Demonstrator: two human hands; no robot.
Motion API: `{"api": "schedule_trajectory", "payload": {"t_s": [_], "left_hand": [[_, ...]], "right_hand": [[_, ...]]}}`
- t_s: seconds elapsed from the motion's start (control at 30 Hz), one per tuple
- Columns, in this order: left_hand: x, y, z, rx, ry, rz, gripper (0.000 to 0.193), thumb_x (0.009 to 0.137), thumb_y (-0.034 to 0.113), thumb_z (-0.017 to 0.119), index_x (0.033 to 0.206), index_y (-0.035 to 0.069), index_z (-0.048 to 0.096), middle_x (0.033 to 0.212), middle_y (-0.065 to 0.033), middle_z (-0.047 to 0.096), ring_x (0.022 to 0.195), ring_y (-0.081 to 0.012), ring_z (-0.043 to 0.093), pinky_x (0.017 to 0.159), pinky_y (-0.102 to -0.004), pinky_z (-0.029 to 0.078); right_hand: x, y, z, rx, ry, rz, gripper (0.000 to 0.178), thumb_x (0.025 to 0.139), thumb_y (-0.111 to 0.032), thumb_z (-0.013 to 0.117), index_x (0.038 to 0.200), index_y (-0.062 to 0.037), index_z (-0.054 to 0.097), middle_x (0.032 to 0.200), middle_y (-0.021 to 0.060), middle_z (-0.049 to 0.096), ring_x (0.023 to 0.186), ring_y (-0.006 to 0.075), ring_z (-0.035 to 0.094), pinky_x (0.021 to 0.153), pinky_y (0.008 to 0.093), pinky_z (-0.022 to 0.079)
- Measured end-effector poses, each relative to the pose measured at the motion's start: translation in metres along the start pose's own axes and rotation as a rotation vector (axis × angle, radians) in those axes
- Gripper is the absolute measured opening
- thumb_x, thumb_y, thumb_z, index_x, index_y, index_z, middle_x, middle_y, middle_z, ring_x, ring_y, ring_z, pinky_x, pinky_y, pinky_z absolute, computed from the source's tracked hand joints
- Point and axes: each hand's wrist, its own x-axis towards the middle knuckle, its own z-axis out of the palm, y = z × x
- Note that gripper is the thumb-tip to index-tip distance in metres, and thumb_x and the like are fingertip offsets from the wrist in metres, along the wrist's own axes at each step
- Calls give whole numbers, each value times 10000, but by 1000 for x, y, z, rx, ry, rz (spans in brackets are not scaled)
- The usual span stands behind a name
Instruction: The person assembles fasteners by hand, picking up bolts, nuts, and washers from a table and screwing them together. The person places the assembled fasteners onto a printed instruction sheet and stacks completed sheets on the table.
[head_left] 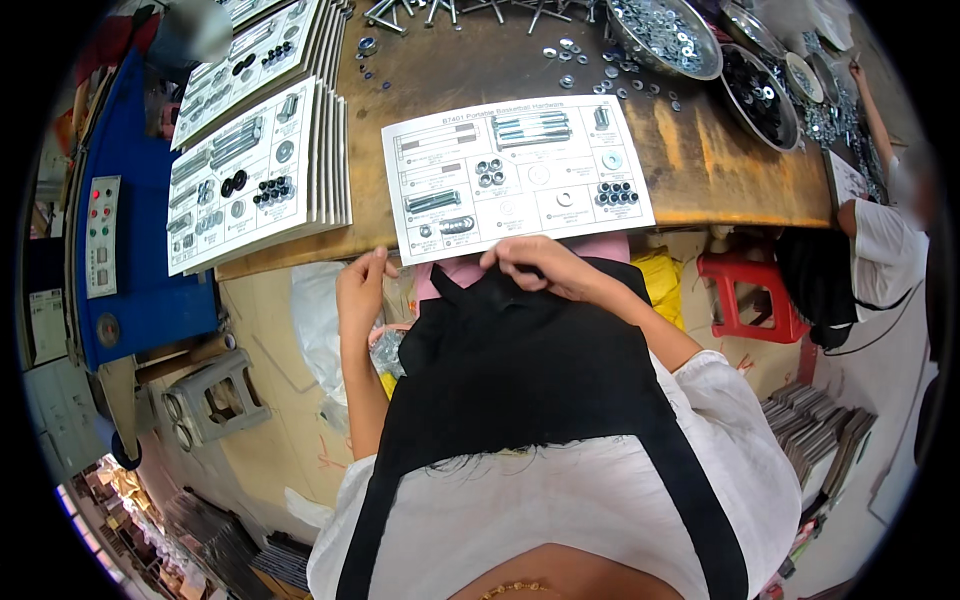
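Note:
A white card (468,221) lies at the table's near edge, divided into boxes showing bolts, nuts and washers. Long bluish bolts (532,130) and a washer (612,160) on it look like real pieces; whether the others are real or printed I cannot tell. My left hand (360,292) is raised beside the card's near left corner, fingers up and thumb apart, with nothing visible in it. Over the card's near edge, my right hand (545,268) is loosely bent with its fingers apart. No held thing shows there. Contact with the card is unclear.
Stacked similar cards (318,215) stand at left. Loose washers (567,55), bolts (440,12) and metal bowls of washers (665,40) and black parts (755,95) lie farther back. A blue machine (140,200), grey stool (215,398), red stool (750,295) and another person (885,250) are around.

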Motion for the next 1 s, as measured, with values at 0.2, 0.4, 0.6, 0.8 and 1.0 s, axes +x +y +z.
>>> {"api": "schedule_trajectory", "payload": {"t_s": [0.2, 0.4, 0.6, 0.8, 1.0], "left_hand": [[-27, 104, 64, 211, 80, 632, 185, 769, 135, 773, 922, 88, 680, 746, -54, 548, 625, -215, 586, 575, -329, 475], [-2, 111, 88, 478, 143, 747, 426, 758, 179, 771, 1121, 34, 604, 982, -115, 559, 870, -304, 609, 697, -397, 501], [5, 121, 85, 371, -58, 660, 337, 781, 115, 725, 1086, 15, 624, 979, -105, 570, 855, -277, 617, 705, -379, 509], [8, 161, 29, 55, -783, 645, 316, 762, 106, 755, 1072, 77, 706, 920, -43, 501, 824, -170, 511, 680, -280, 445], [17, 184, 24, 76, -933, 659, 352, 733, 109, 777, 1080, 81, 721, 906, -36, 491, 821, -174, 492, 697, -276, 421]], "right_hand": [[27, -18, 25, 708, 164, -96, 336, 1015, -214, 481, 1226, 42, 533, 1064, 83, 564, 945, 171, 579, 839, 288, 525], [29, -26, 30, 804, 54, -252, 380, 1012, -198, 468, 1312, 32, 514, 1279, 126, 514, 1150, 223, 510, 1050, 365, 405], [6, -26, 18, 493, -66, -325, 396, 1014, -198, 485, 1345, 20, 504, 1313, 116, 517, 1200, 201, 510, 1026, 353, 426], [-38, -60, 6, -69, -354, -58, 424, 906, -172, 690, 1251, 47, 574, 1101, 133, 670, 958, 187, 687, 845, 265, 562], [-52, -82, 27, -339, -226, -50, 326, 831, -73, 754, 1123, 41, 662, 898, 113, 720, 825, 145, 704, 740, 235, 562]]}}
